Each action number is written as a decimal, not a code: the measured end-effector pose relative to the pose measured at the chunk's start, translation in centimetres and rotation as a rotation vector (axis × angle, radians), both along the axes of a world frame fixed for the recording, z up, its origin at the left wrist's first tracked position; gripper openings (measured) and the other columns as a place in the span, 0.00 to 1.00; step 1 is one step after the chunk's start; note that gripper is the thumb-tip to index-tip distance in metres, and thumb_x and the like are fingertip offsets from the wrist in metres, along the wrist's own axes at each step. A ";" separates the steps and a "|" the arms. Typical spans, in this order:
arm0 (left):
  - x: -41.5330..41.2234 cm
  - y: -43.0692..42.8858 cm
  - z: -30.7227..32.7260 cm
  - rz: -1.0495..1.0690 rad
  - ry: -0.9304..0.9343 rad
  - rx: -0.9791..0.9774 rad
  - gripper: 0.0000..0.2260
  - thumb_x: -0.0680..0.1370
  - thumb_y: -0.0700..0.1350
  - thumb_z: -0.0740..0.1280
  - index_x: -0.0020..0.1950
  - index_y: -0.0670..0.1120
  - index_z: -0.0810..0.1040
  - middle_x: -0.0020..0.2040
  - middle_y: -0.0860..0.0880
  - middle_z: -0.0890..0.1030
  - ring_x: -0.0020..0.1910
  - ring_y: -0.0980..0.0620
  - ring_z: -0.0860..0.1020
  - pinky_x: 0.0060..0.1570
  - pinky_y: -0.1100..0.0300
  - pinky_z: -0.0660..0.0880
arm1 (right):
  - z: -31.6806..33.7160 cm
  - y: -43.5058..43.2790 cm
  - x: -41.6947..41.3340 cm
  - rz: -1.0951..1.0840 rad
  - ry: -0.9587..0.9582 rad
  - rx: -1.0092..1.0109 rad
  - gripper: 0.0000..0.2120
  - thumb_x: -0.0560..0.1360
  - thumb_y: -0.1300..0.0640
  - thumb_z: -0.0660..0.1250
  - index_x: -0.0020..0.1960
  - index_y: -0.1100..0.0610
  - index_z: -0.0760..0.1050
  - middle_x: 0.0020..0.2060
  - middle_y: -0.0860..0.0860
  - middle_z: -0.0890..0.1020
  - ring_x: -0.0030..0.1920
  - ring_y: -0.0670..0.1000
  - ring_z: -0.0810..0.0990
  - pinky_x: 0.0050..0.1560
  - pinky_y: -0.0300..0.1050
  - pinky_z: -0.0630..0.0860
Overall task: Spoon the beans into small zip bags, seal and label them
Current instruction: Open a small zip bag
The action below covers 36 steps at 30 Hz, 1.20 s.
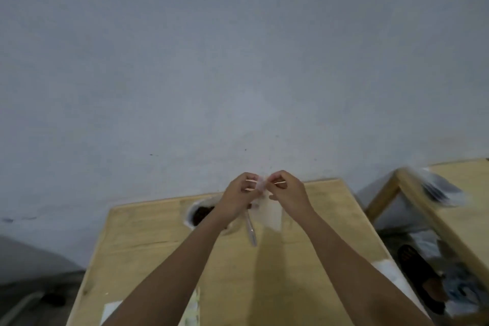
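Pinching the top edge of one small clear zip bag (pixel 266 205), the left hand (pixel 239 200) and the right hand (pixel 287 193) are raised together above the far part of the desk (pixel 148 241). Both hands are curled nearly closed, thumb against fingertips, each gripping one side of the bag's mouth, and the bag hangs down between the wrists. Whether beans are already inside the bag cannot be told through the blur.

Just beneath the left hand, one white bowl (pixel 191 216) of dark beans (pixel 202 213) is seen on the desk, partly hidden by the left forearm. One slim, pale, pen-like object (pixel 250 230) is seen near the bowl, below the hands; what it is cannot be settled. At the near edge of the desk, one white sheet (pixel 111 311) and one pale strip (pixel 193 309) are lying, and a white patch (pixel 389 272) is seen at the right edge. No writing or brand can be read on anything.

A second wooden desk (pixel 455 214) stands to the right, with a blurred stack of clear bags (pixel 439 188) on it. A pale grey wall (pixel 238 61) fills the background.
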<state>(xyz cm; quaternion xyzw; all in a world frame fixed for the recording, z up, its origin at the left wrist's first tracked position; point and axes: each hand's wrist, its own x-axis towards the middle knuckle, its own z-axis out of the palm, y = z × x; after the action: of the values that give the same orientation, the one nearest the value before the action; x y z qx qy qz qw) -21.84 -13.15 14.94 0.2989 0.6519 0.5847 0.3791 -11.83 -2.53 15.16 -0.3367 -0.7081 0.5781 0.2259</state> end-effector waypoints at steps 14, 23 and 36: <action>-5.8 -7.7 2.5 0.173 -0.034 0.135 0.17 0.71 0.39 0.74 0.58 0.46 0.77 0.54 0.48 0.80 0.49 0.51 0.81 0.44 0.61 0.78 | 4.1 -5.3 -7.8 0.266 0.094 -0.391 0.11 0.74 0.61 0.69 0.53 0.66 0.76 0.44 0.56 0.80 0.48 0.53 0.81 0.49 0.47 0.81; -7.1 -8.4 2.3 0.192 0.054 0.127 0.15 0.73 0.40 0.72 0.59 0.45 0.78 0.54 0.47 0.82 0.48 0.50 0.82 0.43 0.60 0.79 | 3.8 -6.3 -9.3 0.171 0.082 -0.295 0.04 0.75 0.62 0.67 0.46 0.63 0.78 0.41 0.56 0.83 0.46 0.54 0.84 0.44 0.47 0.81; -6.7 -6.5 1.8 0.394 0.438 0.103 0.12 0.73 0.29 0.64 0.52 0.39 0.82 0.37 0.58 0.80 0.40 0.53 0.79 0.50 0.48 0.78 | 4.3 -6.9 -11.4 -0.034 -0.039 0.066 0.07 0.69 0.67 0.70 0.47 0.64 0.81 0.39 0.61 0.83 0.39 0.57 0.84 0.47 0.52 0.82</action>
<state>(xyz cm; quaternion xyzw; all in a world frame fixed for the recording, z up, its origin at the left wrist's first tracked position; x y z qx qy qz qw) -28.59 -19.67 16.79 0.3045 0.7331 0.6010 0.0930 -23.20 -9.46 19.49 -0.3522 -0.7252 0.5438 0.2331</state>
